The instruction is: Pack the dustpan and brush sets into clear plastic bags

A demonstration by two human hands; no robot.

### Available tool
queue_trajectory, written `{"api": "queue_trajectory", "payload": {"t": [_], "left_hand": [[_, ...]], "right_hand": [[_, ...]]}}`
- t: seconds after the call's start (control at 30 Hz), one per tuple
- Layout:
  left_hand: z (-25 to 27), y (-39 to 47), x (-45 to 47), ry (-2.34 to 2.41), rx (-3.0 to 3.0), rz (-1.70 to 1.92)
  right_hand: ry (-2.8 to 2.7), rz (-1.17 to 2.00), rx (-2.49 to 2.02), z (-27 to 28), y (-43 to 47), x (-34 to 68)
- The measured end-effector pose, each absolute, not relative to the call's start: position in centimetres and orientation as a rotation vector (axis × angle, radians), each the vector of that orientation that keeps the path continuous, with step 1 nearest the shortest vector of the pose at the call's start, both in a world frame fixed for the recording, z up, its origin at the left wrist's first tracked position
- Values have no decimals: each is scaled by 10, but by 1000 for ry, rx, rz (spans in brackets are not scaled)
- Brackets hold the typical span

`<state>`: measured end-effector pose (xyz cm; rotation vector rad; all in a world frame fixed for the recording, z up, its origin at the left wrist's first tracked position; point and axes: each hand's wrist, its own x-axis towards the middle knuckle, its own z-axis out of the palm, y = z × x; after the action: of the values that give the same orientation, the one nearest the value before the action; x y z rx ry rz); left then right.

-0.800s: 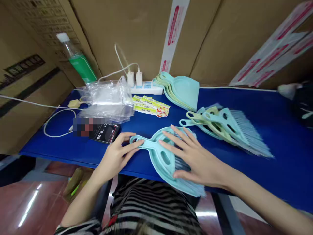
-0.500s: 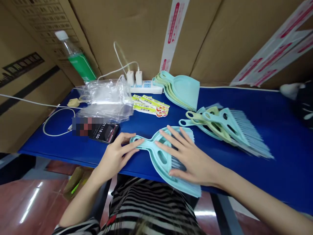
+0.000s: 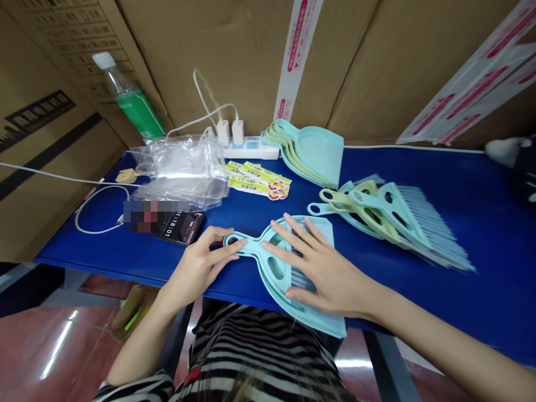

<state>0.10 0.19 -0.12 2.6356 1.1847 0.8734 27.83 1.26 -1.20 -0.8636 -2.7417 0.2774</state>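
Note:
A light blue hand brush [image 3: 277, 267] lies inside a matching light blue dustpan [image 3: 268, 285] at the table's near edge, their handles lined up. My left hand [image 3: 205, 257] pinches the stacked handle ends between thumb and fingers. Spread flat over the brush head is my right hand [image 3: 322, 268], its fingers apart and pressing on the brush; part of the bristles is hidden beneath it. To the right, several more brushes [image 3: 391, 215] in blue and green lie overlapped. Behind them stands a nested stack of dustpans [image 3: 318, 151].
Clear plastic bags [image 3: 180, 167] and yellow printed labels [image 3: 259, 180] lie left of the dustpan stack. A phone [image 3: 180, 228], a white power strip [image 3: 255, 149] with chargers and a green-labelled bottle [image 3: 136, 106] are on the blue table [image 3: 419, 312]. Cardboard [image 3: 234, 50] walls the back.
Both hands keep their places on the dustpan and brush. The view has shifted very slightly, and the phone's timer has advanced by one second.

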Motion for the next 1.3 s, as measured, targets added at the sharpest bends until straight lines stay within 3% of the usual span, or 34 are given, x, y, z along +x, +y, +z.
{"api": "queue_trajectory", "payload": {"t": [1.3], "left_hand": [[4,7,1,1132,2723,850]], "right_hand": [[-2797,234,-881,-6,12,278]]}}
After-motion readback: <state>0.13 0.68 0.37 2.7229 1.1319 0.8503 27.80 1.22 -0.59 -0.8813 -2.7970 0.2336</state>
